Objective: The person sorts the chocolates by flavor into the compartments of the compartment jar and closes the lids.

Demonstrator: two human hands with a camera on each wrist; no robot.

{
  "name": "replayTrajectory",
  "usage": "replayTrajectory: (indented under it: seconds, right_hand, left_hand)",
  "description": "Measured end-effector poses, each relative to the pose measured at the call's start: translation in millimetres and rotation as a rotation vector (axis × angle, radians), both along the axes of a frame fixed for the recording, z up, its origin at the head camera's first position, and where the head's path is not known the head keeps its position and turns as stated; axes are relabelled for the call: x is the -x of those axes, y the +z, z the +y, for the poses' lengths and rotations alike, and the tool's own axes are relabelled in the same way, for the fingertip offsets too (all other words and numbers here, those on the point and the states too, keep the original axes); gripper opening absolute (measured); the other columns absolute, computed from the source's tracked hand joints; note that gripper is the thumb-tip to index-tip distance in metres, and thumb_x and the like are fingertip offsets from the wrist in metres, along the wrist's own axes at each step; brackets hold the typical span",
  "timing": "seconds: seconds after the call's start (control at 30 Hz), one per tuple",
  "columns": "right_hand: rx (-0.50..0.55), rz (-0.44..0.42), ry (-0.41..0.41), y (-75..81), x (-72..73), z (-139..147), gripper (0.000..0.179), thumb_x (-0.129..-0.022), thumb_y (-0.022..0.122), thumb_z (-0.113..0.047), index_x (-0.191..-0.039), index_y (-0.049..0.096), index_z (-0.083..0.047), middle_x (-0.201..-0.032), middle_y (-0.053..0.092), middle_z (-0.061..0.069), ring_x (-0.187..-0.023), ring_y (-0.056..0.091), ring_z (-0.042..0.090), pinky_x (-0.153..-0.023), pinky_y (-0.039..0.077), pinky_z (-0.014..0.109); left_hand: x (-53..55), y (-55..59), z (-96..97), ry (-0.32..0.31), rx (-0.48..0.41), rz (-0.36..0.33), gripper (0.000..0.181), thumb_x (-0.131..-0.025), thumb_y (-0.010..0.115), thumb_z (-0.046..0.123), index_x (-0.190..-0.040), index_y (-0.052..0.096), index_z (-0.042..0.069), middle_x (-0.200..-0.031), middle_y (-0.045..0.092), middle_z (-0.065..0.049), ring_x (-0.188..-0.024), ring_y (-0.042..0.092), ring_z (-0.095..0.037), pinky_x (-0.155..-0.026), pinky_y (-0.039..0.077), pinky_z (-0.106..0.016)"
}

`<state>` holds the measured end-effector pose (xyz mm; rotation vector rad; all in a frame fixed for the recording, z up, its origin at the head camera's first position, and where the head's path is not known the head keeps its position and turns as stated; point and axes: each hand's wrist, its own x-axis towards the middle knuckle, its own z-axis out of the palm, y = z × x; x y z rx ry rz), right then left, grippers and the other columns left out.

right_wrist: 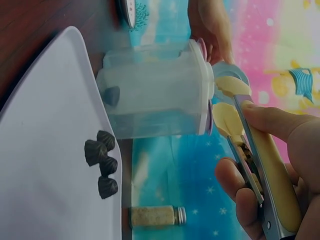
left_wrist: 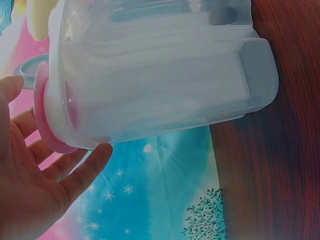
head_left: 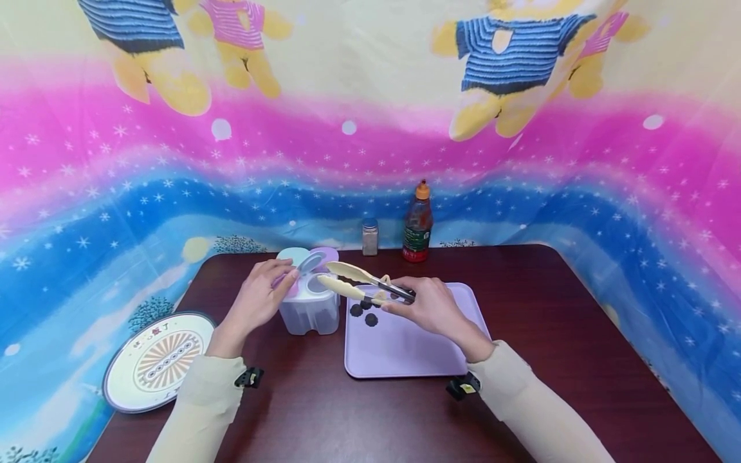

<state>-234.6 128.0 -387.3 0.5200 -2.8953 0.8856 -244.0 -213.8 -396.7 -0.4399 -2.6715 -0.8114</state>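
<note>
Your right hand (head_left: 429,303) grips tongs (head_left: 350,271). At its ten o'clock, your loose left hand (head_left: 260,290) touches the blue-gray lid (head_left: 311,262); a slip could drop the lid onto the tongs.

"Where does the head view sit?"
"High on the near side of the surface (head_left: 324,411), facing forward and down, far enough back to take in the far edge and cloth (head_left: 347,161)."
"And the wrists?"
"Left: close on the tub (left_wrist: 165,75), rolled sideways. Right: from the tray's (head_left: 399,354) near right corner, farther from the tub, rolled oppositely."
"What's shared?"
"All show the tub; head and right, the tray."
</note>
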Motion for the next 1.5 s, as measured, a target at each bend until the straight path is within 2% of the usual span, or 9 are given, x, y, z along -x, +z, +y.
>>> replayTrajectory:
  seconds: [0.17, 0.47, 0.77, 1.0, 1.1, 1.37, 1.5]
  right_hand:
    - [-0.008, 0.019, -0.032, -1.8, 2.5, 11, 0.055, -0.079, 0.081, -0.049, -0.126, 0.071, -0.022, -0.099, 0.074, 0.0, -0.077, 0.055, 0.016, -0.061, 0.042, 0.028]
    - [-0.048, 0.051, -0.076, -8.6, 4.5, 32, 0.056, -0.079, 0.08, -0.05, -0.126, 0.071, -0.021, -0.096, 0.075, 0.002, -0.074, 0.055, 0.016, -0.06, 0.039, 0.029]
    - [-0.095, 0.023, -0.125, -22.5, 9.4, 47, 0.058, -0.078, 0.081, -0.052, -0.126, 0.071, -0.021, -0.101, 0.075, 0.004, -0.077, 0.056, 0.018, -0.059, 0.038, 0.029]
    - [-0.157, 0.046, -0.133, -37.0, 12.1, 56, 0.062, -0.077, 0.081, -0.052, -0.129, 0.069, -0.021, -0.118, 0.074, 0.008, -0.1, 0.063, 0.026, -0.067, 0.045, 0.034]
    - [-0.174, 0.04, -0.137, -42.1, 13.1, 58, 0.062, -0.077, 0.081, -0.052, -0.128, 0.07, -0.021, -0.118, 0.074, 0.009, -0.103, 0.063, 0.029, -0.065, 0.045, 0.035]
    - [-0.214, 0.004, -0.141, -56.3, 17.2, 64, 0.056, -0.077, 0.08, -0.054, -0.125, 0.072, -0.025, -0.116, 0.075, 0.003, -0.1, 0.065, 0.024, -0.062, 0.045, 0.038]
    - [-0.224, -0.006, -0.134, -62.1, 18.6, 66, 0.054, -0.077, 0.079, -0.054, -0.123, 0.072, -0.026, -0.111, 0.075, 0.001, -0.088, 0.062, 0.018, -0.058, 0.041, 0.035]
  left_hand:
    - [0.2, 0.1, -0.3, -0.005, -0.001, -0.003, 0.046, -0.105, 0.046, 0.038, -0.12, 0.07, 0.002, -0.141, 0.058, -0.018, -0.137, 0.043, -0.038, -0.114, 0.035, -0.057]
    - [-0.1, -1.2, -0.8, -0.001, 0.003, -0.002, 0.046, -0.104, 0.046, 0.039, -0.122, 0.069, 0.003, -0.141, 0.059, -0.017, -0.137, 0.044, -0.037, -0.114, 0.035, -0.057]
    - [0.2, -0.5, -0.7, -0.006, 0.005, 0.003, 0.046, -0.104, 0.047, 0.038, -0.122, 0.069, 0.002, -0.141, 0.059, -0.018, -0.137, 0.043, -0.039, -0.114, 0.035, -0.057]
    - [0.6, -0.7, -0.6, -0.005, 0.004, -0.006, 0.046, -0.104, 0.047, 0.038, -0.122, 0.069, 0.002, -0.141, 0.058, -0.018, -0.138, 0.043, -0.039, -0.114, 0.034, -0.057]
    - [-0.3, 0.0, -0.4, -0.007, 0.004, -0.008, 0.047, -0.105, 0.046, 0.038, -0.123, 0.069, 0.002, -0.142, 0.058, -0.019, -0.138, 0.043, -0.039, -0.114, 0.034, -0.058]
    - [-0.2, 0.6, 0.2, -0.005, 0.003, -0.011, 0.046, -0.104, 0.047, 0.038, -0.123, 0.068, 0.002, -0.142, 0.058, -0.019, -0.138, 0.042, -0.039, -0.115, 0.034, -0.058]
    - [-0.2, 0.3, -0.2, -0.004, 0.003, -0.014, 0.046, -0.105, 0.047, 0.038, -0.124, 0.068, 0.003, -0.142, 0.057, -0.018, -0.139, 0.042, -0.039, -0.115, 0.033, -0.058]
